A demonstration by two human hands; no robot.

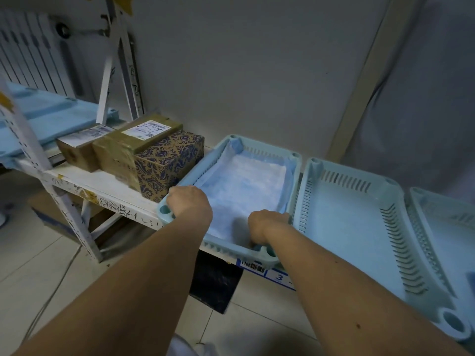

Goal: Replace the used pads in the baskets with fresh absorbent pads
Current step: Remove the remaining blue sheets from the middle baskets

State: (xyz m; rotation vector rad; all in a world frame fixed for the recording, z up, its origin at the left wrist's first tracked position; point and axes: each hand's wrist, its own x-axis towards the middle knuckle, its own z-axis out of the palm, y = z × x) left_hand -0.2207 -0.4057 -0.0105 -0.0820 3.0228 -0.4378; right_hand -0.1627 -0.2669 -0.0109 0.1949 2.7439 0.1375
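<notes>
Storeroom, white metal rack (77, 186) at left, labelled parcels (133, 147) on it, barcoded shelf tag (253, 266) near, tiled floor (38, 265)

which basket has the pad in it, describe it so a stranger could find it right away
Start at the white shelf with the cardboard boxes at its left. The first light blue basket right of them is it. It alone holds a blue pad, with both hands on its near edge; the basket beside it is bare.
</notes>
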